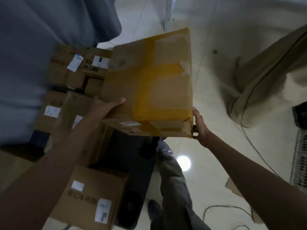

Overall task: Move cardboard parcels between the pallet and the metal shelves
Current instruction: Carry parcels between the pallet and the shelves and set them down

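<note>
A: Non-task items, head view?
B: Glossy pale floor tiles [204,90] with a round light reflection [183,163]. A thin dark cable [254,151] trails across them at right.
A: Else?
B: Blue-grey cloth [41,47] fills upper left. Beige fabric [259,83] hangs at right. White slatted grille [300,160] at right edge.

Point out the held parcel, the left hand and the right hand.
parcel [149,83], head view, on its taped top face.
left hand [106,108], head view, on the back of the hand.
right hand [200,127], head view, on the palm side.

Brown parcel [149,83] crossed with yellow tape, white label.
</note>
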